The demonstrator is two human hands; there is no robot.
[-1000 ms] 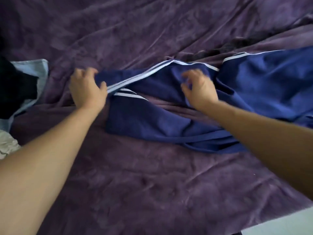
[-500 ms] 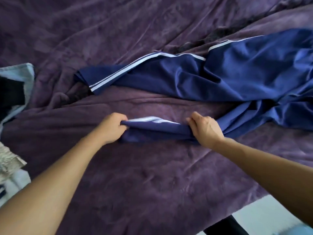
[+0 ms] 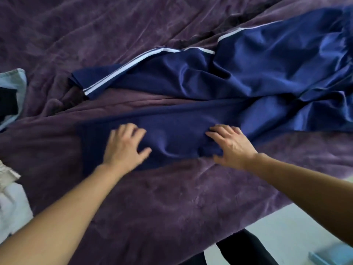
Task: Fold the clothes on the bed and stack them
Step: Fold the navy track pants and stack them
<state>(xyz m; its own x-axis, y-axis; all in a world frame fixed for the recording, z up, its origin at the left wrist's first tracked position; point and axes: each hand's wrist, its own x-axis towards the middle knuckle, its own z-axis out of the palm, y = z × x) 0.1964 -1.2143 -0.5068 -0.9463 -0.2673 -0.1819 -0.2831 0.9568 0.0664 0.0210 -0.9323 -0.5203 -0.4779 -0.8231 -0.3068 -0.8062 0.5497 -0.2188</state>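
- Navy track pants [image 3: 238, 79] lie spread on the purple bed [image 3: 172, 203]; near leg runs under both hands.
- Left hand [image 3: 125, 148]: fingers spread apart, flat on the leg, blurred.
- Right hand [image 3: 232, 145]: fingers splayed, pressing the fabric, gripping nothing.

Soft daylight in a wide-angle view, with some motion blur.

The shiny navy-blue track trousers with white side stripes [image 3: 267, 73] catch pale glare at 2 to 3 o'clock, so the light seems to come from that side. Toward 9 o'clock their cloth turns flat and dark. The left hand [image 3: 124, 148] is smeared by motion blur and its fingers are indistinct, while the right hand [image 3: 232, 146] is sharper. Creases in the plush purple bed cover [image 3: 172, 207] hold soft shadows, darkest near 12 o'clock. The pale floor [image 3: 296, 232] at 5 o'clock is washed out. Detail softens toward the corners.
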